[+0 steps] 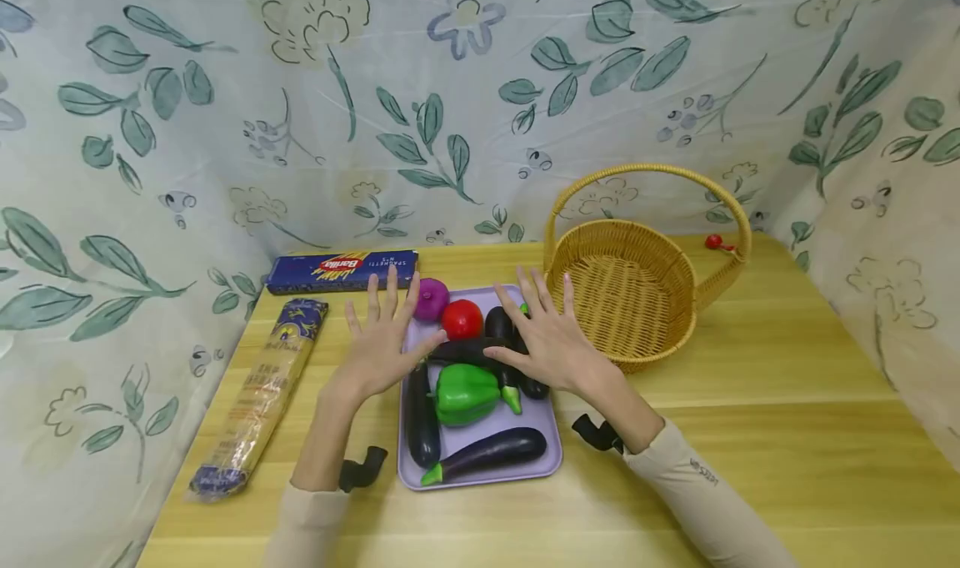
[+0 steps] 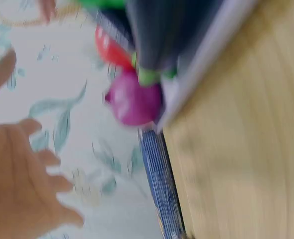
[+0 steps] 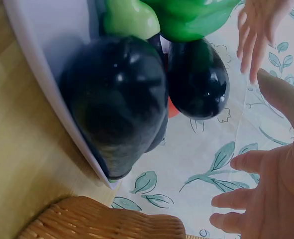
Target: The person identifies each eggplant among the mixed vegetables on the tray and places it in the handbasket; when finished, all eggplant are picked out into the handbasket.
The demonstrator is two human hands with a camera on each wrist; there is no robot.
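Note:
Both hands are spread above a lilac tray (image 1: 480,480), fingers apart, holding nothing. The left hand (image 1: 382,347) is over the tray's left edge, near a purple onion (image 1: 431,301). Over the right part is the right hand (image 1: 551,347), partly covering some eggplants. In the tray lie a red tomato (image 1: 462,319), a green bell pepper (image 1: 465,394) and several dark eggplants (image 1: 495,451). One eggplant (image 1: 422,418) stands along the left side. In the right wrist view, an eggplant (image 3: 117,94) looms large beside the tray wall. The left wrist view is blurred.
A wicker basket (image 1: 615,301) with a tall handle stands right of the tray. To the left are a blue spaghetti box (image 1: 345,272) and a clear bag of pasta (image 1: 262,393). A small red item (image 1: 714,241) lies behind the basket. Floral cloth (image 1: 465,134) hangs around the wooden table (image 1: 750,434).

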